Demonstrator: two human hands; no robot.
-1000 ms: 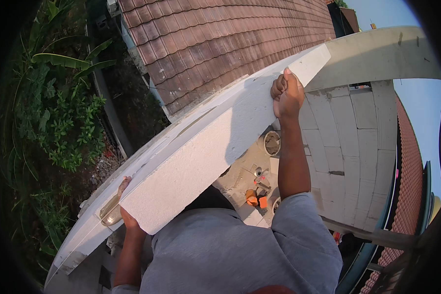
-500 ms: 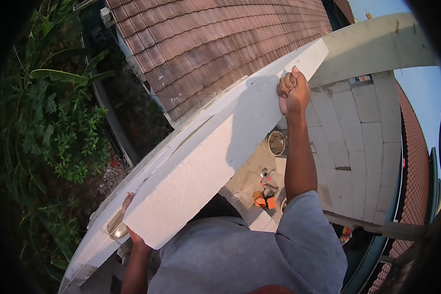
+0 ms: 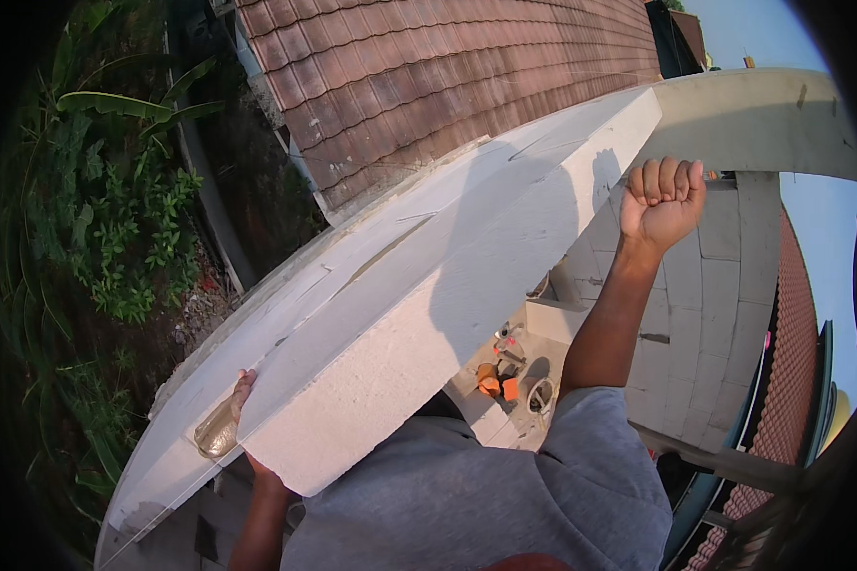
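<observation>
A long white aerated concrete block (image 3: 428,333) lies slantwise along the top of a white wall, its near end overhanging toward my body. My left hand (image 3: 257,419) grips its near lower end, fingers on the top edge and the palm at the underside, partly hidden by the block. Raised off the block's far end, my right hand (image 3: 662,200) is closed in a fist with nothing visible in it; its shadow falls on the block. Beside my left fingers, a shiny, see-through brownish object (image 3: 217,432) sits on the wall top, its kind unclear.
Beyond the wall are a red tiled roof (image 3: 448,86) and green plants (image 3: 133,238) far below. A concrete beam (image 3: 762,114) runs off the far end. Under my right arm, a lower floor holds orange items (image 3: 495,383) and a bucket (image 3: 541,395). A block wall (image 3: 686,295) rises at right.
My right hand has left the block's far end and moved right, still in a fist. The left hand keeps its grip, and the view has shifted slightly.
</observation>
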